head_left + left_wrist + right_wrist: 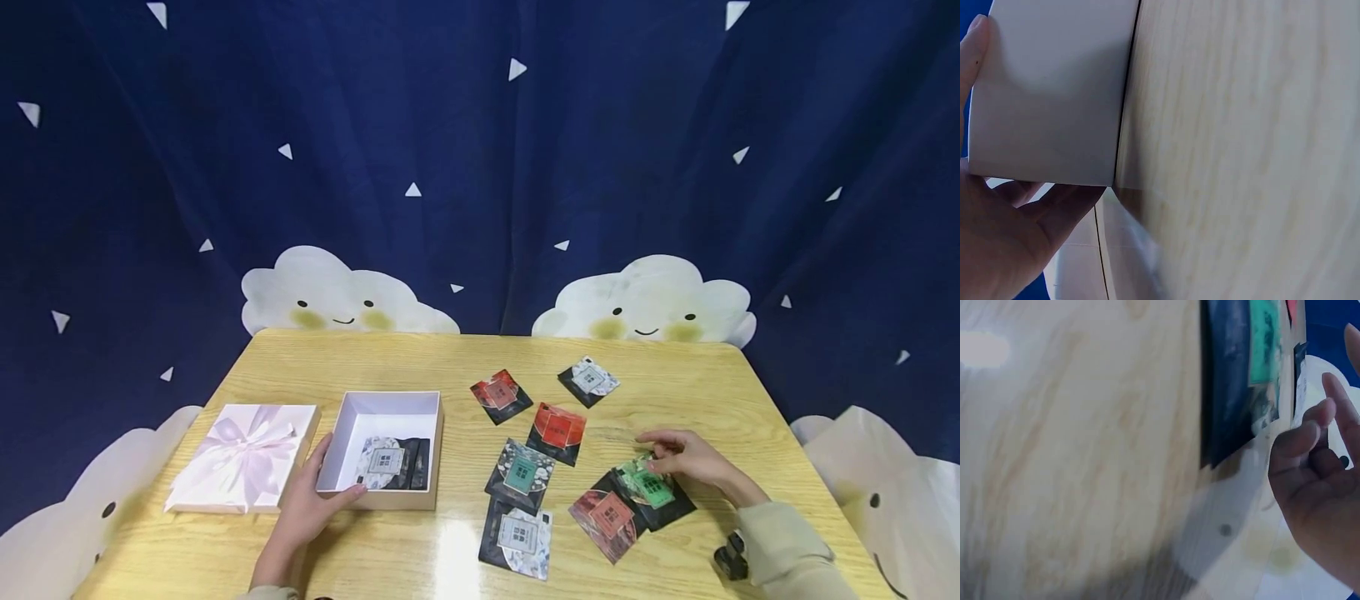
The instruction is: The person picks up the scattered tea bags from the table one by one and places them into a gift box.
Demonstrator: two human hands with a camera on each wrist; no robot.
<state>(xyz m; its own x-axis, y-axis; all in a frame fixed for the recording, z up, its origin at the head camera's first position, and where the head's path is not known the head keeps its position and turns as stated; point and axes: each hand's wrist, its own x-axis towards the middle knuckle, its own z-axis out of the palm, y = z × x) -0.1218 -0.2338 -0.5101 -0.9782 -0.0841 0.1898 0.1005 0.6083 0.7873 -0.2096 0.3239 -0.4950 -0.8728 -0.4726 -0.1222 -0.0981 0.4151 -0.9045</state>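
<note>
My left hand [306, 508] grips the near left corner of an open white box [437, 450], thumb on the front side and fingers along the left wall. In the left wrist view, the fingers curl round the box's pale side [1054, 106]. Inside lie a dark and white floral sachet [386, 460] and another dark packet beside it. My right hand [693, 460] hovers over a green-labelled sachet [652, 492], fingers loosely bent. The right wrist view shows this hand [1322, 481] holding nothing. That sachet overlaps a red-brown one [609, 517] on its left.
A white lid with a pink bow [247, 454] lies left of the box. Between the hands are sachets with red [557, 432], green [520, 475] and white labels [517, 535]. Farther back lie another red [501, 396] and white one [588, 381]. A small black object [731, 557] sits beside the right sleeve.
</note>
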